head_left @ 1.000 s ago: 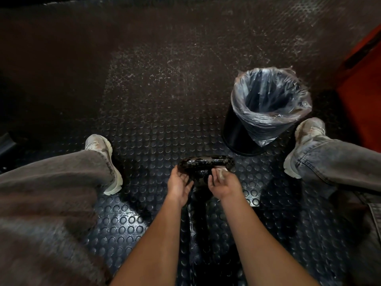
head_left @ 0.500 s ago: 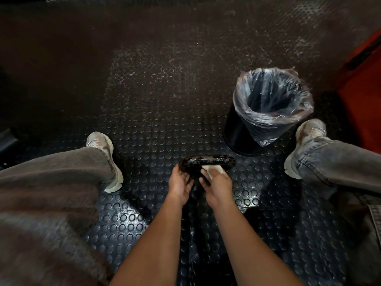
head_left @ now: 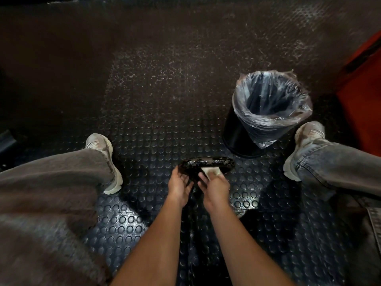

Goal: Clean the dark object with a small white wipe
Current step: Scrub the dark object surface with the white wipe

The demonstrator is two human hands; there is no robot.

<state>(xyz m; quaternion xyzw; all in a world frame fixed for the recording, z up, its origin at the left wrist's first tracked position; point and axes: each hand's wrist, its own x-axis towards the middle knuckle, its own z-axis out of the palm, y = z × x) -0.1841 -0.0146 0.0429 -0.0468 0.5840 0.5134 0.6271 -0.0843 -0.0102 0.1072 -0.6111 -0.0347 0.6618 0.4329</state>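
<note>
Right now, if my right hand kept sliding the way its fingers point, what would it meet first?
Already on it: the right hand presses the small white wipe against the glossy dark round object. Beyond that, probably the black bin with clear liner; depth is unclear.

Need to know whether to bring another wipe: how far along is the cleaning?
Under way. The left hand steadies the dark object while the right hand presses the white wipe on its near side. The top still looks blotchy. The lined bin waits beside it.
</note>
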